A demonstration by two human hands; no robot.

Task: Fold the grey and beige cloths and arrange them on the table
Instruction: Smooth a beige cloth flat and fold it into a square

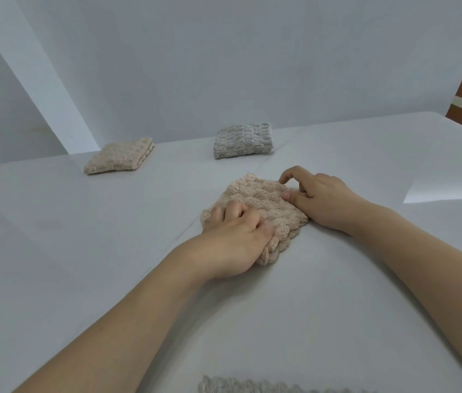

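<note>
Spreading across nearly the whole view, the white table (82, 251) carries every cloth in sight; nothing here serves as a container, so the cloths lie straight on its surface. At the bottom edge a grey-beige cloth (266, 387) shows only its fuzzy upper border, the rest cut off by the frame.

Near the middle lies the folded beige cloth (264, 199), a thick, nubbly square of several layers, its stacked edges showing at the near corner. The left hand (232, 236) rests on its near-left part with fingers curled down onto the pile, the thumb against the layered edge. The right hand (317, 199) sits at the cloth's right side, thumb and bent fingertips touching its far-right edge; whether it truly pinches the fabric cannot be told.

Farther back, a folded grey cloth (242, 140) lies close to the wall, a plump ribbed rectangle. Well apart to its left, a second folded beige cloth (119, 160) lies flat near the table's far-left corner, its layers showing along the right edge.
</note>
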